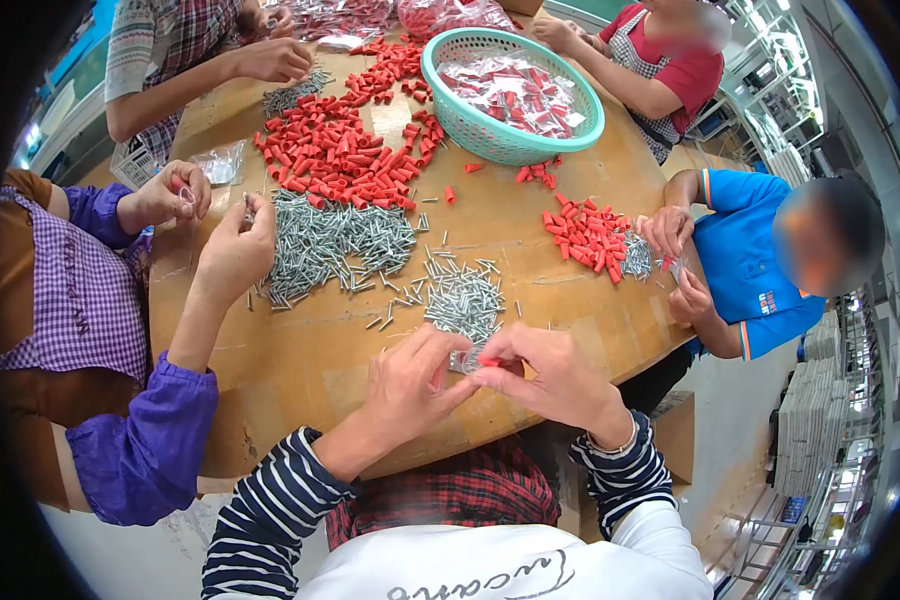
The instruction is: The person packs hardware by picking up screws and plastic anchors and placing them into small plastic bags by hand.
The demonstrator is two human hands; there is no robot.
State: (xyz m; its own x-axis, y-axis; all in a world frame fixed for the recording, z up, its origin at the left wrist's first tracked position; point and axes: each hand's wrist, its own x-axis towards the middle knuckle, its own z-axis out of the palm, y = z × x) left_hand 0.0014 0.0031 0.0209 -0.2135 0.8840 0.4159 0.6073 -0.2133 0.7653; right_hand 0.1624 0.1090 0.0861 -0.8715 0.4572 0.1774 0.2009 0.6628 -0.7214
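My left hand point(410, 385) is closed at the table's near edge, its thumb and fingers pinching a small see-through plastic bag point(466, 360). Beside it, my right hand point(550, 375) pinches a red cone-shaped plastic cap point(489, 362) against the bag's side. Whether the cap is inside the bag or only at its mouth, I cannot tell. The fingertips of both hands nearly meet. Just beyond them lies a small heap of silver screws point(462, 298). A larger heap of screws point(335, 245) is farther left, below a big spread of red caps point(340, 150).
A green basket point(440, 105) of filled bags stands at the back of the wooden table point(570, 330). Red caps point(585, 235) lie by a co-worker in a blue shirt point(750, 250) at right. A co-worker's purple sleeve point(150, 440) is close at left. Two more people work farther back.
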